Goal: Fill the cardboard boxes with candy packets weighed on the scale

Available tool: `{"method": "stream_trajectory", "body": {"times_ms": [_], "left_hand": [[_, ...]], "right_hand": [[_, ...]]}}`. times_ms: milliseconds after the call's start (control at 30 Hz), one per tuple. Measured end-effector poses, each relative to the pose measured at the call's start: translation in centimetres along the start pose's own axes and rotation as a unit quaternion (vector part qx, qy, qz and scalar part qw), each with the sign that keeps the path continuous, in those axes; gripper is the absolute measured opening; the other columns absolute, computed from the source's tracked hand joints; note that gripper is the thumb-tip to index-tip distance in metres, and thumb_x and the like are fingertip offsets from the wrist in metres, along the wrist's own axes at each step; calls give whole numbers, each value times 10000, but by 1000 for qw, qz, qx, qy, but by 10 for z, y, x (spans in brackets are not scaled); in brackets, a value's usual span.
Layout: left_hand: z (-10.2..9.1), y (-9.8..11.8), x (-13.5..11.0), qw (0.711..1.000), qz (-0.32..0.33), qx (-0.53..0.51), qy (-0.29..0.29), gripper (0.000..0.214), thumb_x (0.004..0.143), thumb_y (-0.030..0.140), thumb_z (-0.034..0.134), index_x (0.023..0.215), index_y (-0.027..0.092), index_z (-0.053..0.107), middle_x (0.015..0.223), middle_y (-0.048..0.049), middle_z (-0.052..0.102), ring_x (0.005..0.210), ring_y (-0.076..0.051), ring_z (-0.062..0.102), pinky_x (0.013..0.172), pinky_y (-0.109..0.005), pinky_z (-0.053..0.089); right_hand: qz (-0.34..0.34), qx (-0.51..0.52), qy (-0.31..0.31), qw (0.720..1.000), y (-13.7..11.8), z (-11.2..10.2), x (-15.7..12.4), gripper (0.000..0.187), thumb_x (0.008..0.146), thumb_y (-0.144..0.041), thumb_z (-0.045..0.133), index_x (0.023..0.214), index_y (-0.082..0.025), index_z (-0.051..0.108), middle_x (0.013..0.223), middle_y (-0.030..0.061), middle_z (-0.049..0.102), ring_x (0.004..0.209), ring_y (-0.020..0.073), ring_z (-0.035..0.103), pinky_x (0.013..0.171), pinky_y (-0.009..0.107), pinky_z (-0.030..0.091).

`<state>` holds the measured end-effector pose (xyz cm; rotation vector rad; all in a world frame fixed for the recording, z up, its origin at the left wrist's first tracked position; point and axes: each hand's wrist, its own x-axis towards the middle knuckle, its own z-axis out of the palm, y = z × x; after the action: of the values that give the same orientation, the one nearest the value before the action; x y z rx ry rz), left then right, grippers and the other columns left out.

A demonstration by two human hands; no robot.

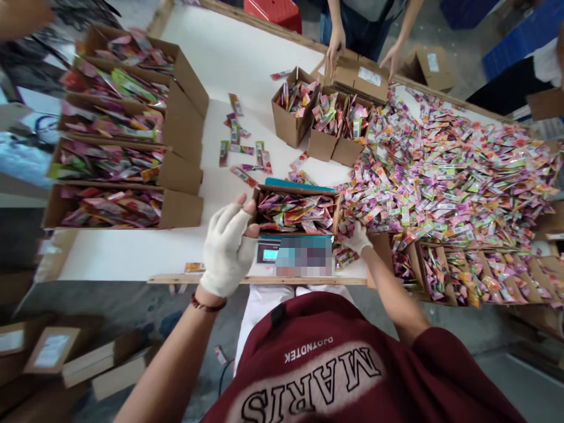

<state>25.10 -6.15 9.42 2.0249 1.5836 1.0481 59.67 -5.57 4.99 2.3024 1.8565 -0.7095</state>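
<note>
A small cardboard box (339, 212) full of colourful snack packets (297, 211) sits on a teal-topped digital scale (262, 252) with a lit display. My left hand (227, 249), in a white glove with bare fingertips, is at the box's left end, its fingers stretched out and holding nothing. Whether the fingertips touch the cardboard is unclear. On the other side my right hand (358, 238), also gloved, reaches down among the loose packets at the near edge of the large pile (440, 176). Its fingertips are partly hidden there, so a grip on any packet cannot be made out.
Several filled boxes (180, 208) stand in a column at the left. More filled boxes (288, 123) are behind the scale, and a row (414, 258) lines the right front edge. Stray packets (235, 132) lie on the white table (132, 252). Across it, another person's hands (337, 44) touch a closed carton (352, 76).
</note>
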Motion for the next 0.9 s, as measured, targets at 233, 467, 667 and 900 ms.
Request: {"method": "stream_trajectory", "body": {"times_ms": [233, 467, 667, 900], "left_hand": [[46, -19, 52, 990, 91, 34, -99, 739, 1026, 596, 401, 1623, 162, 359, 1677, -176, 373, 1594, -402, 249, 1289, -638, 240], [55, -12, 46, 995, 53, -60, -64, 792, 1034, 688, 229, 1638, 188, 343, 1665, -137, 408, 1602, -325, 264, 1316, -517, 267], [53, -6, 42, 992, 12, -114, -46, 851, 1020, 720, 145, 1615, 164, 396, 1647, -151, 434, 1577, -299, 334, 1316, -469, 279], [52, -9, 43, 994, 24, -94, -55, 848, 1028, 704, 178, 1603, 123, 405, 1623, -180, 460, 1588, -319, 303, 1313, -499, 288]], "right_hand": [[-1, 16, -30, 999, 15, 24, -6, 287, 1010, -397, 624, 1193, -182, 679, 1153, 85, 716, 1002, 196, 681, 900, 361, 561], [-17, 17, 31, 999, 46, -61, -12, 325, 939, -237, 497, 1172, -138, 701, 1049, 138, 767, 996, 273, 706, 872, 340, 543], [-357, -49, 79, 930, -81, -107, -15, 306, 948, -182, 525, 1207, -209, 686, 1208, 116, 742, 1123, 280, 697, 981, 397, 530], [-295, -204, -151, 921, -167, -54, 30, 539, 905, -175, 643, 1441, -151, 587, 1321, 218, 690, 1116, 365, 725, 886, 455, 590]]}}
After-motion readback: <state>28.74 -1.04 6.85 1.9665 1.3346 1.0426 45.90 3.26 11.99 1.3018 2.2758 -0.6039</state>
